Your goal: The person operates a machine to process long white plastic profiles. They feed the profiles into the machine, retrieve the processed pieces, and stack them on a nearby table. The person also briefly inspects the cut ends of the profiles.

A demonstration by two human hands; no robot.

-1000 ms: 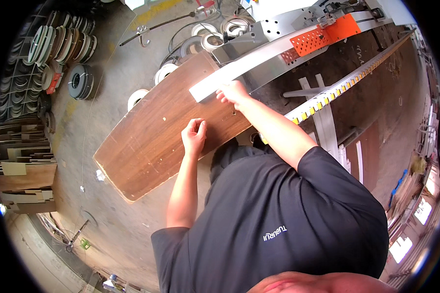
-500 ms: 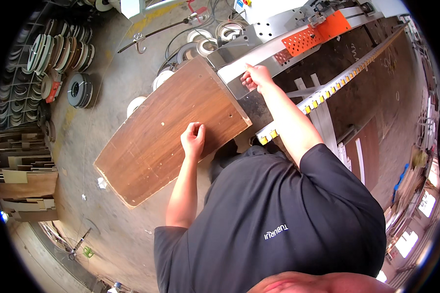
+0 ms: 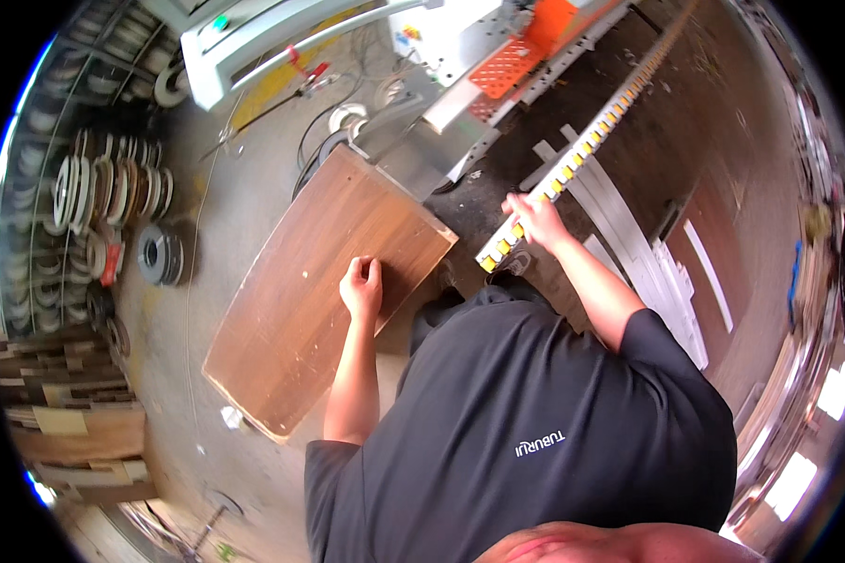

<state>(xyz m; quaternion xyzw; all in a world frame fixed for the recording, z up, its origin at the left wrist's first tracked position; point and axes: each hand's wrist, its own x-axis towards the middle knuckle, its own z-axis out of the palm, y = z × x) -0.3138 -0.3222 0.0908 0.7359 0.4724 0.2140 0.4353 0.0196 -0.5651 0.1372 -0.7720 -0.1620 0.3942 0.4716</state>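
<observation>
Board [image 3: 319, 300] swung leftward — under left hand [image 3: 361, 286], off right hand [image 3: 533, 218].

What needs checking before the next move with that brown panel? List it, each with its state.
1. Left hand resting on the brown panel: ok.
2. Right hand on the yellow-and-white roller rail, off the panel: ok.
3. Panel's far corner close to the grey machine; contact: cannot tell.
4. Cables on the floor beyond the panel: not ok.
5. What bears the panel underneath: cannot tell.

Dark charcoal short-sleeved T-shirt [image 3: 526, 413], small white chest print; 2 forearms bare, no gloves.
</observation>
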